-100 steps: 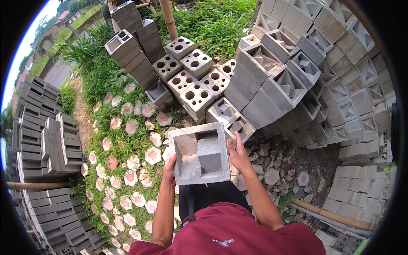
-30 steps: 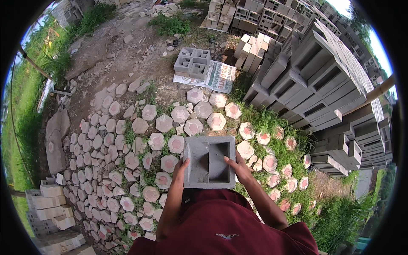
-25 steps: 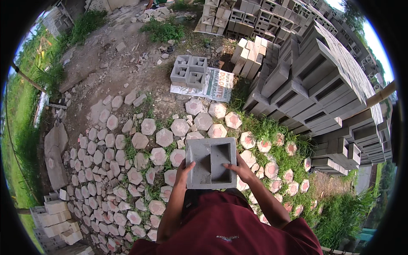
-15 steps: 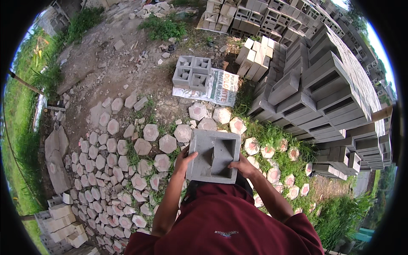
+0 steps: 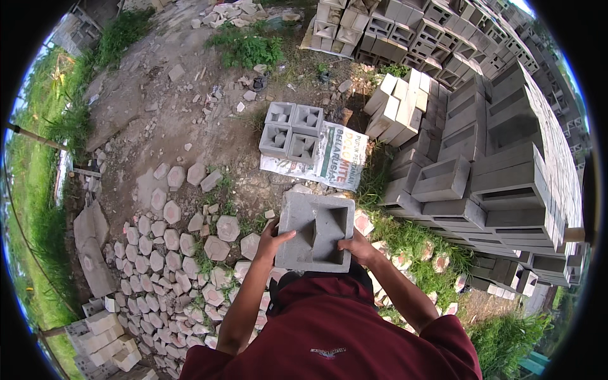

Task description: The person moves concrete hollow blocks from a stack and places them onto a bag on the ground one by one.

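Observation:
A grey hollow concrete block [image 5: 297, 253] is held in front of my waist, its hollowed side facing up. My left hand [image 5: 272, 240] grips its left side, thumb on the upper face. On the opposite side, my right hand [image 5: 358, 247] is closed round the edge, with the thumb reaching over the rim of the hollow. Most of my other fingers are hidden beside or under the block. Ahead of me, several similar concrete blocks [image 5: 292, 130] stand close together on a printed white sack [image 5: 345, 158] laid on the ground.
Hexagonal pavers [image 5: 171, 239] cover the ground around me, with grass [image 5: 411, 240] between them on the right. Tall stacks of concrete blocks [image 5: 506, 190] rise at the right. More blocks [image 5: 101, 332] are piled at the lower left. Stones and rubble [image 5: 231, 12] lie farther off.
The sack and the blocks on it now appear nearer as I move forward over the pavers. The held block stays in both hands at about the same place before my waist.

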`<move>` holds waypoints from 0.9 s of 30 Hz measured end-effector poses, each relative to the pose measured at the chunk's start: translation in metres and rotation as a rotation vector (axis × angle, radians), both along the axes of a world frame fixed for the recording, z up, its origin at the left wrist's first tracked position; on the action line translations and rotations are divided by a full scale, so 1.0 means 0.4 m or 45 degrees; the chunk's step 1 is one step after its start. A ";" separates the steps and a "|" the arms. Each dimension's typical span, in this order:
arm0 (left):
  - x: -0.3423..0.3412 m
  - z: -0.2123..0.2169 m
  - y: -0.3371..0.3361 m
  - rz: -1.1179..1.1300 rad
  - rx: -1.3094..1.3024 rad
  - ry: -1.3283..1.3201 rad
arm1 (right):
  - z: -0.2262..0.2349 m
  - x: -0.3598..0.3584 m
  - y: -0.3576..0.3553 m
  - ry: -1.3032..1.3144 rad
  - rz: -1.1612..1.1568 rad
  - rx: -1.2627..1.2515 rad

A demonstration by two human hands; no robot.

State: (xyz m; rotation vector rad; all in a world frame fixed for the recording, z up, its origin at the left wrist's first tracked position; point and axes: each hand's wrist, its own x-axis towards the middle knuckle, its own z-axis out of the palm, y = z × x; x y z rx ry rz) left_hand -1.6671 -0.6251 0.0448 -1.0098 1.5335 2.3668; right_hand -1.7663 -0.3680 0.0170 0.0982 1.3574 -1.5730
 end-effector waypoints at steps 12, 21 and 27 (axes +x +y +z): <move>-0.394 0.012 -0.102 0.129 -0.016 0.076 | 0.031 -0.421 -0.127 0.008 0.040 -0.047; -0.598 -0.108 -0.230 -0.020 -0.169 0.020 | -0.098 -0.578 -0.230 -0.319 -0.051 -0.007; -0.730 -0.237 -0.363 -0.119 -0.175 0.033 | -0.223 -0.654 -0.348 -0.330 -0.144 0.111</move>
